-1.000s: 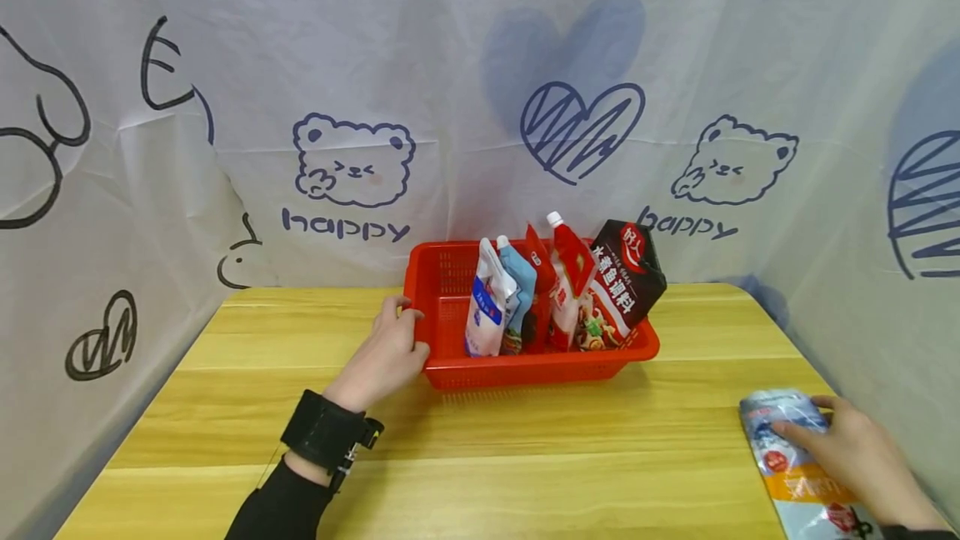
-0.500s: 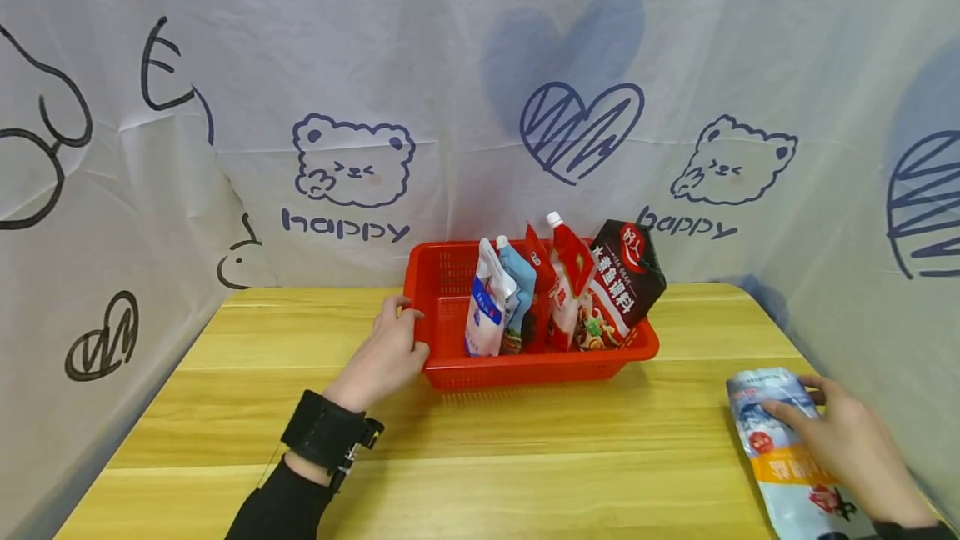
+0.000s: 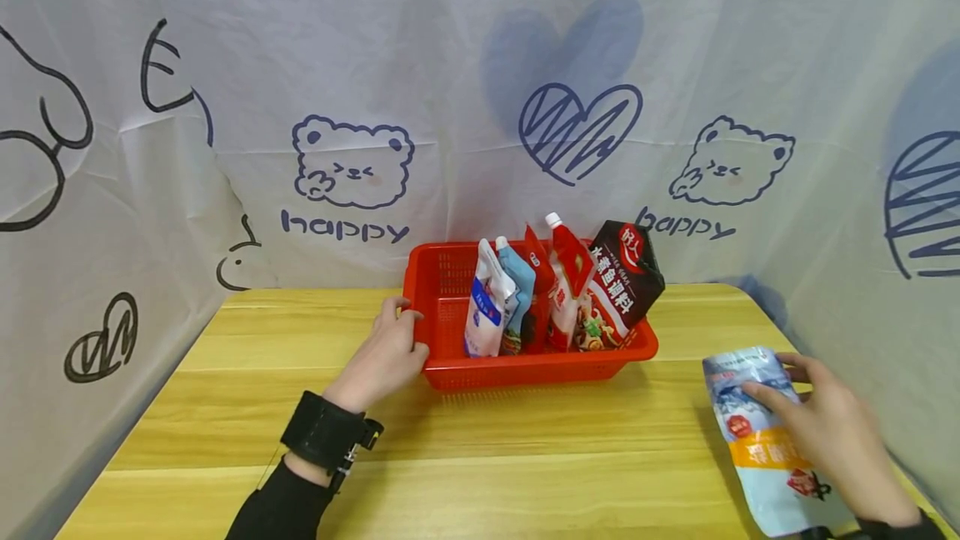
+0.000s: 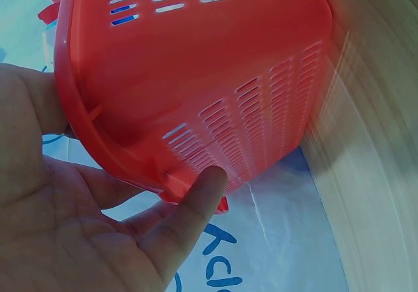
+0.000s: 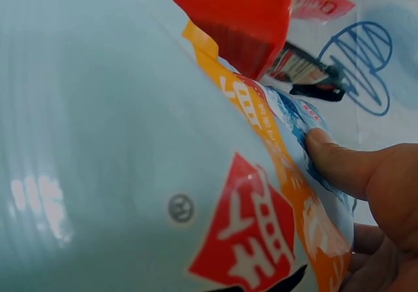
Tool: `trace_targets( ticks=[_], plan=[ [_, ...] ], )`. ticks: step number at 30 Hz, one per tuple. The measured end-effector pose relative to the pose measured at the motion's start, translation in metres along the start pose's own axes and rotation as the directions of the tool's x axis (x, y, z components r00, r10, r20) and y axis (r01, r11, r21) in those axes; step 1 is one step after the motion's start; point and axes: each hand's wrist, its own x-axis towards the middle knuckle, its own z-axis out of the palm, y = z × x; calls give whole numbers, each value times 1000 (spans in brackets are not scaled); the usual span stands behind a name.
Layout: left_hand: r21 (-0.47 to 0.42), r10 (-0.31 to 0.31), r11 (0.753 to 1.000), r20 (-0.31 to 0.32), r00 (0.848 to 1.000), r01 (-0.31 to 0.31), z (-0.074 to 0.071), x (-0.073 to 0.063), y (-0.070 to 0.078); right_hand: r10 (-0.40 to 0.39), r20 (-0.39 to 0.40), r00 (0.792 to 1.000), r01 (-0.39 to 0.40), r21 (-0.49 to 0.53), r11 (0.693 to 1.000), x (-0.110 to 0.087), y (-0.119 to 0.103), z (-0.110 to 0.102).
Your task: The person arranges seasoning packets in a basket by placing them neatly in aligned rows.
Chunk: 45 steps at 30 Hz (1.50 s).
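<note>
My left hand grips the left rim of a red plastic basket; in the left wrist view its fingers curl around the rim beside the slotted wall. At the right, my right hand holds a pale blue pouch with an orange band and a red diamond mark, thumb on the front and fingers behind. The pouch is tilted, its top leaning toward the basket. Upright in the basket stand a white pouch, a light blue spouted pouch, a red spouted pouch and a black seasoning bag.
The basket stands on a wood-grain table near its back edge. Behind and at both sides hangs a white printed cloth. Inside the basket, the pouches crowd the middle and right; bare basket floor shows at the left.
My right hand has lifted the pale blue pouch and carried it left and slightly forward, closer to the basket. The left hand and the basket have stayed in place.
</note>
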Motion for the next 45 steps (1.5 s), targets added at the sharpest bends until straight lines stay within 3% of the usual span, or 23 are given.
trace_targets(
  ticks=[5,12,24,34,45],
  plan=[
    [2,-4,1000,-1,1000,4,0,0,-1,-8,-30,1000,9,33,999,-4,-14,1],
    [-2,-9,1000,1,1000,9,0,-1,-1,-94,-107,990,103,83,991,-11,-30,6],
    [-12,-20,1000,0,1000,20,-1,-3,-5,-147,-167,975,176,173,969,-18,-73,11],
    [-5,-4,1000,-5,1000,4,-1,-3,-5,-147,-179,973,198,312,929,-23,-111,19],
    [-8,-5,1000,-1,1000,5,-1,0,-1,-226,-194,954,289,415,863,-28,-151,35]
  ],
)
